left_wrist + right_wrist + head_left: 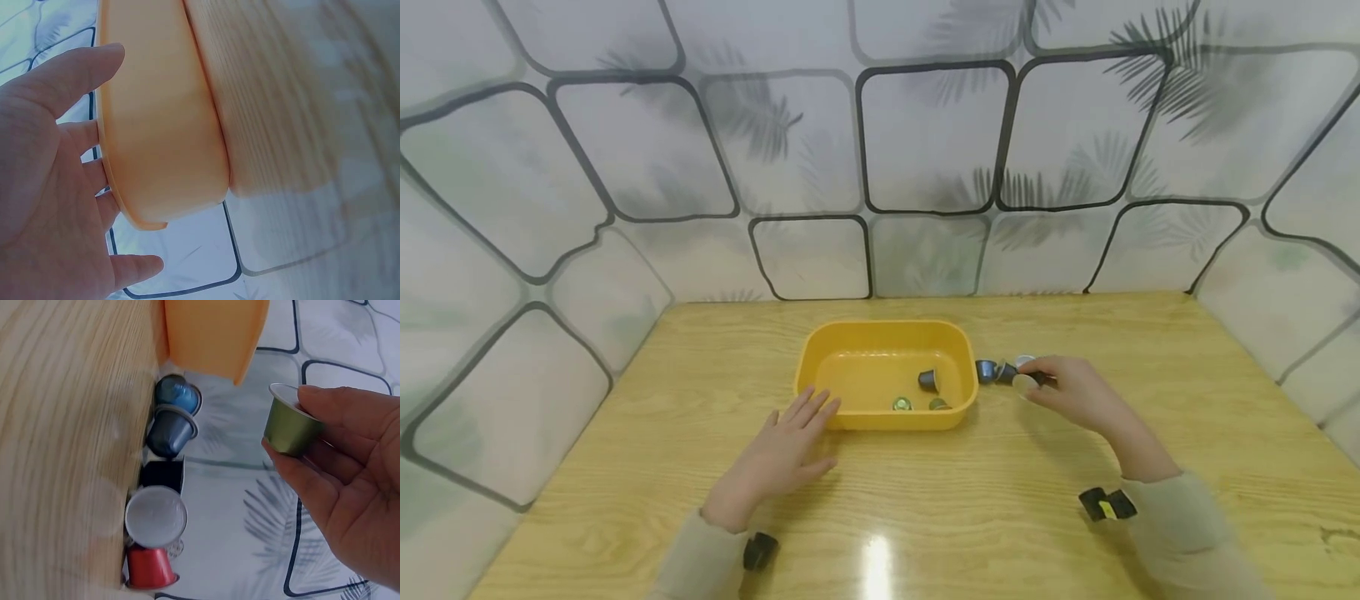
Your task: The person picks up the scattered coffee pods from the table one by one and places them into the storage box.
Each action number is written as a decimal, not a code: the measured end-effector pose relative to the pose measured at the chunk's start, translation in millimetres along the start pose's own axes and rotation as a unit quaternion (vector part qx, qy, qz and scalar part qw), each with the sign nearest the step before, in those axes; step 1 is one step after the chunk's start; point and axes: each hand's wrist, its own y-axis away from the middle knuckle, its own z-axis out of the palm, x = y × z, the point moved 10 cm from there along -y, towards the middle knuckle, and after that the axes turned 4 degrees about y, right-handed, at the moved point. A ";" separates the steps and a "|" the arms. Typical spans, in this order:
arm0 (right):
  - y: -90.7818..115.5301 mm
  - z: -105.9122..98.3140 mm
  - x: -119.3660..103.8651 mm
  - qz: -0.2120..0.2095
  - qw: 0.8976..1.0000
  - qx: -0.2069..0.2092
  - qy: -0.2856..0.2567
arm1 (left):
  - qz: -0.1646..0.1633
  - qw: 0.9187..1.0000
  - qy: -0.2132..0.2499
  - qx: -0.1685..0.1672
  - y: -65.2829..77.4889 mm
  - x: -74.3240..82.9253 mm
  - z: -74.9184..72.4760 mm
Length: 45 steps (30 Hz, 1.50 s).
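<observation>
And the right hand (1078, 396) pinches a green capsule (290, 430) between thumb and fingers, just off the three o'clock side of the yellow tray (865, 383). Looks like the pick-up step; next probably calls for a nine o'clock carry over the rim. In the right wrist view, its lid faces about one o'clock, long axis one-to-seven. Left hand (786, 454), fingers outstretched, at the tray's eight o'clock corner.

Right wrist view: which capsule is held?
The green capsule, pinched in the right grip. There, it alone is off the table; the others, including the red capsule, are down on it.
</observation>
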 end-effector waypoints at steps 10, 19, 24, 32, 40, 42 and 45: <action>-19.2 13.1 -22.5 -0.017 0.999 0.015 -0.040 | -0.003 1.000 0.003 -0.005 0.6 2.2 0.4; -35.1 23.4 -43.4 -0.036 0.998 0.013 -0.055 | 0.003 1.000 0.005 0.001 -0.5 2.3 -0.4; -44.7 27.2 -57.8 -0.058 0.996 0.023 -0.062 | 0.004 1.000 0.000 0.001 -1.2 1.7 0.6; -57.3 42.4 -82.6 -0.077 0.992 0.003 -0.099 | 0.003 1.000 0.003 0.001 -0.7 1.0 1.6; -69.1 57.7 -95.6 -0.068 0.992 -0.014 -0.109 | 0.006 1.000 -0.008 0.005 0.2 0.6 0.6; -71.3 60.3 -98.3 -0.068 0.992 -0.019 -0.105 | 0.006 1.000 -0.009 0.007 0.8 0.5 -0.1; -75.2 63.6 -101.7 -0.071 0.993 -0.022 -0.094 | 0.004 1.000 -0.011 0.008 1.6 -0.1 -1.0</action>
